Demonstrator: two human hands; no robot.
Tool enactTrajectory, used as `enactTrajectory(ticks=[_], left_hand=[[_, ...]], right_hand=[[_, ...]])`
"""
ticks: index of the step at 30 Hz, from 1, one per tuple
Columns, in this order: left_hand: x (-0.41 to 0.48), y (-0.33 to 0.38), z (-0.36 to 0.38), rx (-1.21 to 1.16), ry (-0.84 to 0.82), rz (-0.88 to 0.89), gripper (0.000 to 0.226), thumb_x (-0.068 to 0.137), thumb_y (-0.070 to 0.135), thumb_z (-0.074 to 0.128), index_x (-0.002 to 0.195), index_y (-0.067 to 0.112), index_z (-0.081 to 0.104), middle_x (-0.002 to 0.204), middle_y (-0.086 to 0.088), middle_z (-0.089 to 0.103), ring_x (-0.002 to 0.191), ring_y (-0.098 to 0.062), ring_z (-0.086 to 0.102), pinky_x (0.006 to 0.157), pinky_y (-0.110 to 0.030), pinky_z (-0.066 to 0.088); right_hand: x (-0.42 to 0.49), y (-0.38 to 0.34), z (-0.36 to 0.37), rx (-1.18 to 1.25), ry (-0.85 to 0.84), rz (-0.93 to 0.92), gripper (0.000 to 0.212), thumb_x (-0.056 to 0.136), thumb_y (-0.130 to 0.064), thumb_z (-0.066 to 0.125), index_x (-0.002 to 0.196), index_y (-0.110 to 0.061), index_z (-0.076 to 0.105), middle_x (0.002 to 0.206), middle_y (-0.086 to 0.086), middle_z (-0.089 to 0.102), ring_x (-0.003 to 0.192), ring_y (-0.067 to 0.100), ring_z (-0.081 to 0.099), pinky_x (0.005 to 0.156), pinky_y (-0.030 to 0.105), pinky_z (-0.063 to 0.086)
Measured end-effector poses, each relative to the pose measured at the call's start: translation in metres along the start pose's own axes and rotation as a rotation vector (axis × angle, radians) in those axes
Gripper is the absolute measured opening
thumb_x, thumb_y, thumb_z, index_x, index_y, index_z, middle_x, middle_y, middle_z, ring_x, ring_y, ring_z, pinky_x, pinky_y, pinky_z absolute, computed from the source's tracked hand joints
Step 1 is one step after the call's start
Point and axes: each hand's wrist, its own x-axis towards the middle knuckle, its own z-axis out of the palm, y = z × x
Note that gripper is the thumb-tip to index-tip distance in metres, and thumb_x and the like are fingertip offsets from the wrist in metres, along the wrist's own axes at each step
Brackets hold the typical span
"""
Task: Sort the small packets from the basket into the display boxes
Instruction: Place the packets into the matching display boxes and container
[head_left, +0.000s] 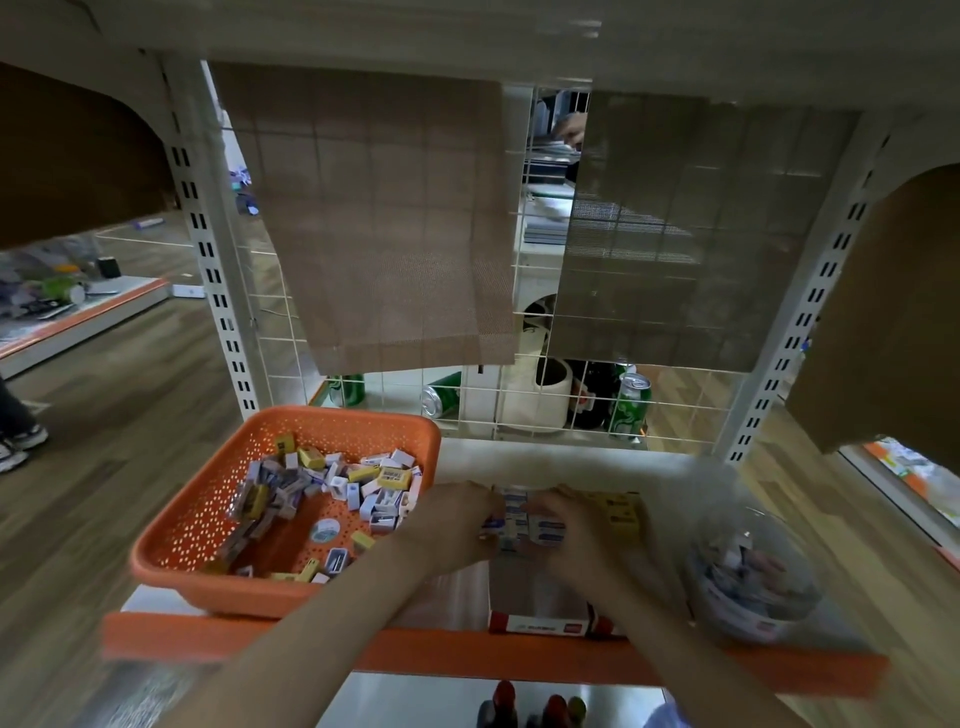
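Head view. An orange perforated basket (208, 519) stands on a white shelf (571, 460) with an orange front edge; all positions below are given from this basket.

Inside the basket lies a loose heap of small packets (363, 488), white, blue, grey and yellow, piled mostly toward its far and right parts.

Just right of the basket, both forearms reach in from the near side. The left hand (457, 514) lies closest to the basket's right wall, and the right hand (566, 525) lies just beyond it. Their fingers curl from either side onto a tight block of white-and-blue packets (524, 519), which they grip between them. Motion blur hides the exact finger placement.

The block sits at the top of a display box (540, 621) with a red-and-white front, right of the basket at the shelf's near edge.

Farther right, past the right hand, is a yellow display box (621, 512). Farthest right stands a clear round tub (748, 577) holding more packets.

Beyond the basket rises a white wire grid (519, 405), hung with two brown mesh sheets (384, 234). Green cans (631, 405) show behind the grid.
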Motion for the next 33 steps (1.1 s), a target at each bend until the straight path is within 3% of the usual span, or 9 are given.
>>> enactTrajectory(ticks=[5, 11, 15, 18, 20, 23, 25, 30, 33], left_hand=[[0.0, 0.004, 0.0, -0.026, 0.009, -0.011, 0.029, 0.088, 0.029, 0.058, 0.115, 0.018, 0.063, 0.117, -0.001, 0.064, 0.105, -0.017, 0.059, 0.077, -0.02, 0.041], [-0.005, 0.002, -0.001, -0.107, 0.048, -0.048, 0.034, 0.091, 0.027, 0.056, 0.124, 0.018, 0.057, 0.123, -0.001, 0.061, 0.111, -0.016, 0.056, 0.088, -0.023, 0.043], [-0.008, 0.001, 0.004, -0.133, 0.037, -0.107, 0.041, 0.094, 0.029, 0.05, 0.135, 0.02, 0.046, 0.13, 0.0, 0.055, 0.117, -0.014, 0.052, 0.092, -0.02, 0.039], [-0.007, 0.006, 0.011, -0.152, -0.028, -0.159, 0.038, 0.095, 0.031, 0.049, 0.131, 0.018, 0.047, 0.127, -0.002, 0.057, 0.114, -0.016, 0.055, 0.081, -0.018, 0.039], [-0.005, 0.011, 0.016, -0.151, -0.091, -0.188, 0.033, 0.096, 0.028, 0.048, 0.126, 0.015, 0.05, 0.125, -0.005, 0.058, 0.112, -0.019, 0.057, 0.078, -0.019, 0.04], [-0.002, 0.017, 0.023, -0.161, -0.184, -0.208, 0.032, 0.095, 0.019, 0.049, 0.126, 0.011, 0.052, 0.127, -0.008, 0.056, 0.112, -0.021, 0.057, 0.088, -0.025, 0.048], [-0.001, 0.019, 0.026, -0.167, -0.217, -0.228, 0.036, 0.094, 0.017, 0.053, 0.129, 0.009, 0.05, 0.128, -0.01, 0.054, 0.113, -0.022, 0.056, 0.091, -0.027, 0.049], [0.002, 0.018, 0.028, -0.205, -0.224, -0.263, 0.04, 0.092, 0.018, 0.058, 0.13, 0.01, 0.049, 0.129, -0.009, 0.054, 0.112, -0.021, 0.057, 0.091, -0.027, 0.05], [0.001, 0.018, 0.029, -0.228, -0.214, -0.269, 0.041, 0.091, 0.017, 0.058, 0.131, 0.011, 0.049, 0.13, -0.008, 0.054, 0.113, -0.021, 0.057, 0.091, -0.027, 0.05]], right_hand=[[0.001, -0.011, 0.003, 0.086, -0.036, -0.017, 0.035, 0.073, -0.015, 0.079, 0.107, -0.018, 0.067, 0.11, -0.003, 0.063, 0.103, 0.014, 0.057, 0.089, 0.032, 0.049], [-0.001, -0.013, -0.002, 0.275, 0.031, -0.001, 0.032, 0.071, -0.01, 0.079, 0.079, -0.031, 0.056, 0.092, -0.016, 0.06, 0.092, 0.0, 0.057, 0.085, 0.028, 0.047], [-0.003, -0.01, -0.008, 0.519, 0.125, 0.08, 0.021, 0.077, -0.008, 0.074, 0.085, -0.015, 0.056, 0.1, -0.008, 0.067, 0.101, 0.006, 0.061, 0.09, 0.032, 0.05], [-0.003, -0.011, -0.013, 0.604, 0.188, 0.112, 0.02, 0.081, -0.004, 0.07, 0.088, -0.011, 0.052, 0.095, 0.003, 0.068, 0.094, 0.012, 0.065, 0.082, 0.031, 0.056], [-0.003, -0.012, -0.015, 0.58, 0.196, 0.095, 0.02, 0.082, -0.002, 0.067, 0.087, -0.013, 0.051, 0.09, 0.007, 0.066, 0.089, 0.017, 0.065, 0.076, 0.028, 0.056], [-0.004, -0.011, -0.017, 0.409, 0.163, 0.044, 0.018, 0.083, -0.007, 0.067, 0.087, -0.016, 0.053, 0.081, -0.003, 0.062, 0.076, 0.003, 0.059, 0.067, 0.013, 0.048], [-0.004, -0.008, -0.018, 0.302, 0.115, 0.014, 0.016, 0.082, -0.01, 0.069, 0.088, -0.016, 0.056, 0.079, -0.008, 0.061, 0.072, -0.001, 0.057, 0.063, 0.012, 0.046], [-0.006, -0.001, -0.023, 0.179, 0.025, 0.045, 0.023, 0.081, -0.008, 0.071, 0.099, -0.018, 0.06, 0.096, -0.012, 0.058, 0.089, 0.0, 0.056, 0.069, 0.005, 0.046], [-0.006, 0.006, -0.023, 0.081, 0.019, 0.017, 0.025, 0.08, -0.006, 0.071, 0.103, -0.012, 0.063, 0.102, -0.003, 0.057, 0.091, 0.004, 0.055, 0.073, 0.003, 0.041]])
